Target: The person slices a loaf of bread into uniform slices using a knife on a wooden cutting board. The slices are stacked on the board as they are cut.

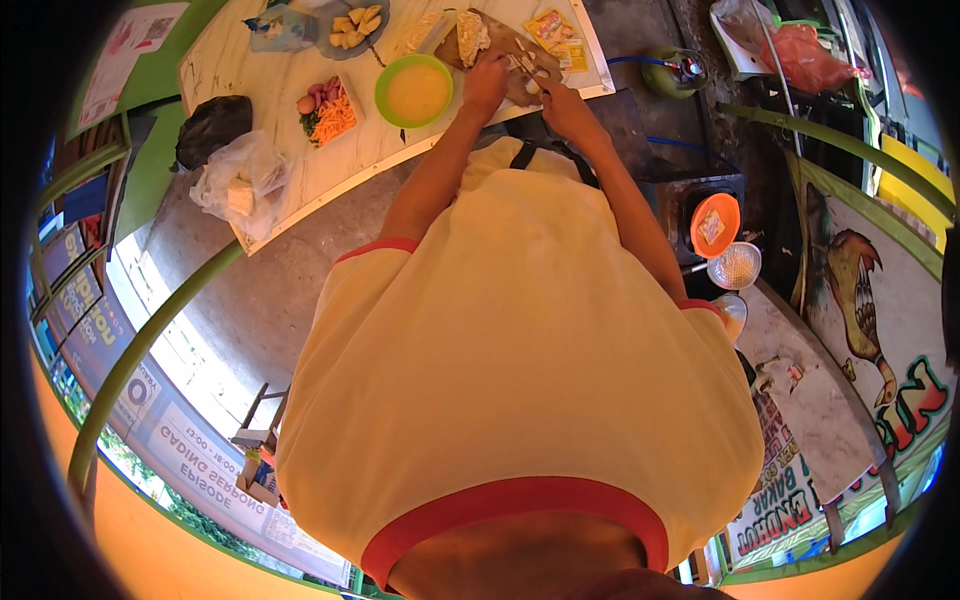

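My left hand rests at the near edge of a wooden cutting board, its fingertips by small pale cut pieces. My right hand is closed around a knife, whose blade points across the board towards the left hand. A block of tempeh lies on the board, and a second wrapped one beside it. Left of the board stands a green bowl of yellowish liquid. A yellow seasoning packet lies at the board's right.
Further left are a square dish of shredded carrot, a plate of yellow chunks, a clear plastic bag and a black bag. To the right stand a gas cylinder, a stove with an orange plate and a metal strainer.
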{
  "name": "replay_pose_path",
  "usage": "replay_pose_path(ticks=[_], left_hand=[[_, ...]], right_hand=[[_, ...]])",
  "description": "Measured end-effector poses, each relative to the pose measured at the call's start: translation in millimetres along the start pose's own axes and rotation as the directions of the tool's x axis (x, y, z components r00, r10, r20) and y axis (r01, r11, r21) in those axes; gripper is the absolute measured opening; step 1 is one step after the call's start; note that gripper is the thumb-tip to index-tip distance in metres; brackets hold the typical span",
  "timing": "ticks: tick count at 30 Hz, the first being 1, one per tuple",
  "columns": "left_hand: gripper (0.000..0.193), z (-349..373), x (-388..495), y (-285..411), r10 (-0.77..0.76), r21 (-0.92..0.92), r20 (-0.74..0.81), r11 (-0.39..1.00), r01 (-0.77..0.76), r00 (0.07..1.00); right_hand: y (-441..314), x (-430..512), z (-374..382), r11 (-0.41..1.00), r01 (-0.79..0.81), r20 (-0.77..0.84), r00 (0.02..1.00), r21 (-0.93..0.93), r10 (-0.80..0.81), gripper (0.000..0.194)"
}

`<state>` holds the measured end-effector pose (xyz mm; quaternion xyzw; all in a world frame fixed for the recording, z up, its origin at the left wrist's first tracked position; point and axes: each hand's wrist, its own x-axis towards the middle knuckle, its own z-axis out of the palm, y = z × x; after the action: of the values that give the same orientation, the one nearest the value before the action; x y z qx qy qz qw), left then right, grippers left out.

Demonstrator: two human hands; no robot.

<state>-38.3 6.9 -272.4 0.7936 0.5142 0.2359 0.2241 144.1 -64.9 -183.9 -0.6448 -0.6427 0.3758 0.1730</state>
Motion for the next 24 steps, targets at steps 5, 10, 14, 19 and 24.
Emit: replay_pose_path(ticks=[5, 10, 14, 19, 24], left_hand=[[0.020, 1, 0, -3, 0.019, 0.015, -0.015, 1.000, -0.018, 1.000], [0.021, -2, -1, -2, 0.006, 0.005, 0.002, 1.000, -0.006, 1.000], [0.021, -1, -2, -5, 0.007, 0.000, -0.005, 1.000, -0.007, 1.000], [0.021, 0, -1, -4, 0.006, -0.010, -0.002, 1.000, -0.006, 1.000], [0.021, 1, -1, -4, -0.003, -0.012, -0.006, 1.000, 0.003, 1.000]], right_hand=[[5, 2, 7, 0.999, 0.038, 0.010, 0.999, -0.020, -0.038, 0.046], [-3, -1, 6, 1.000, 0.018, 0.013, 1.000, 0.000, -0.018, 0.045], [-4, -2, 10, 1.000, 0.022, -0.005, 1.000, -0.001, -0.022, 0.046], [-8, 4, 12, 1.000, 0.006, 0.023, 1.000, -0.023, -0.005, 0.048], [-13, 5, 15, 0.998, -0.062, 0.030, 0.998, -0.028, 0.063, 0.048]])
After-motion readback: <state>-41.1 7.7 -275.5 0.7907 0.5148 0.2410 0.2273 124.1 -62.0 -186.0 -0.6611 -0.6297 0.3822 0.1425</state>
